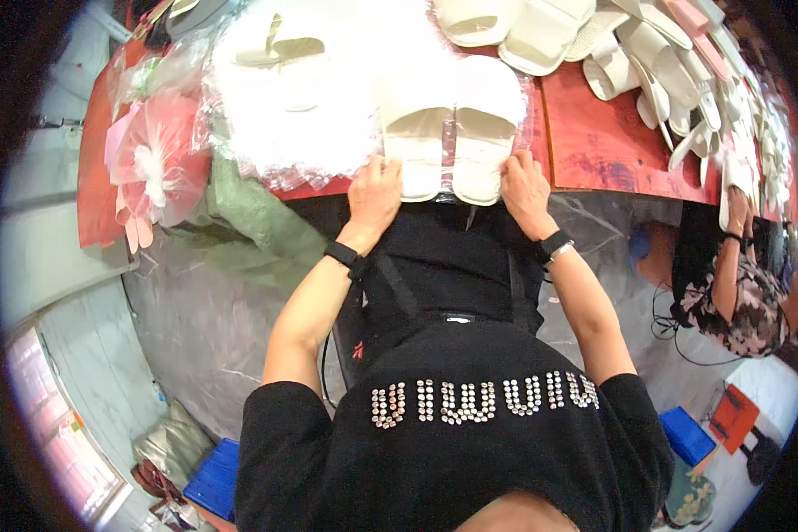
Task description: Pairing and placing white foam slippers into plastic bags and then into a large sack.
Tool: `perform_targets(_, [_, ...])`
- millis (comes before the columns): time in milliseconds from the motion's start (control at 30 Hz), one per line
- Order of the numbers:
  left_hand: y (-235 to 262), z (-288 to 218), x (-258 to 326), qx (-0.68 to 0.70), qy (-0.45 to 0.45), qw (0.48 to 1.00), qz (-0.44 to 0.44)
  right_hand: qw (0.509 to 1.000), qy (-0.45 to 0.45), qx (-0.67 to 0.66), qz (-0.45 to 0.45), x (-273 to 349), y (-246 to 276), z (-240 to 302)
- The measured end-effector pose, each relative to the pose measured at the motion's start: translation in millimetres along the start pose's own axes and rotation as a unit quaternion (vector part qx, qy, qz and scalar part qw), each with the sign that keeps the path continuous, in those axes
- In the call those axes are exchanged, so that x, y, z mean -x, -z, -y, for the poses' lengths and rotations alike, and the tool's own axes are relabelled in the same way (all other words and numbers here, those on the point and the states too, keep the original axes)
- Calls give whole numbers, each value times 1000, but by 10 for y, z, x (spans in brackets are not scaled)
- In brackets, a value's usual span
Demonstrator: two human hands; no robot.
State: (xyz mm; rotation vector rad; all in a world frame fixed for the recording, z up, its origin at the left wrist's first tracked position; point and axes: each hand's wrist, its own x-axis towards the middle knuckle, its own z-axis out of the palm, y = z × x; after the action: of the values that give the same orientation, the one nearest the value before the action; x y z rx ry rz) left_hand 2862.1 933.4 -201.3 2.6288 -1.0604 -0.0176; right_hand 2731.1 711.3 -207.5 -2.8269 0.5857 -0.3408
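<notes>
Slippers [490, 102], a cream pair, are lying at the near edge of the red table [594, 142], seemingly already bagged; left hand [375, 199] and right hand [528, 193] are pinching their sides; loose slippers [653, 51] are lying apparently unbagged.

Two cream slippers [422, 152] side by side

Left forearm [309, 301] and right forearm [587, 301] are slanting inward from wider-set elbows [294, 348] — left hand [374, 197] and right hand [528, 192] are sitting apart, nearly level, fingers [389, 166] curling under.
</notes>
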Motion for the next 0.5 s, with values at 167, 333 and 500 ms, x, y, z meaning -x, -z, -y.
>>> perform_targets(167, [-2, -243, 60, 86, 167, 982, -6, 980, -89, -69, 163, -136, 185, 334])
perform_targets(333, [-9, -344, -84, 344, 271, 899, -17, 976, -120, -147, 109, -122, 81, 355])
perform_targets(500, [157, -223, 151, 748, 264, 583, 176, 825, -224, -503, 125, 120, 1, 172])
